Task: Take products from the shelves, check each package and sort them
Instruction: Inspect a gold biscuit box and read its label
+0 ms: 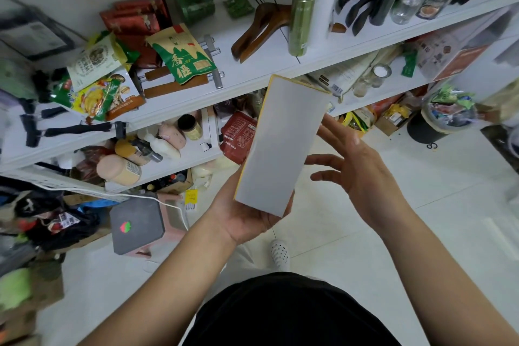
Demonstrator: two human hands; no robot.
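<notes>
Two hands share the work: left hand grips the box by its lower end, tilted for checking, while right hand hovers beside, open and empty.

Head camera looks steeply down at nearby shelves.

A cluttered household storeroom: white shelves crammed with snack bags, bottles and coat hangers; a bin stands on the tiled floor.
</notes>
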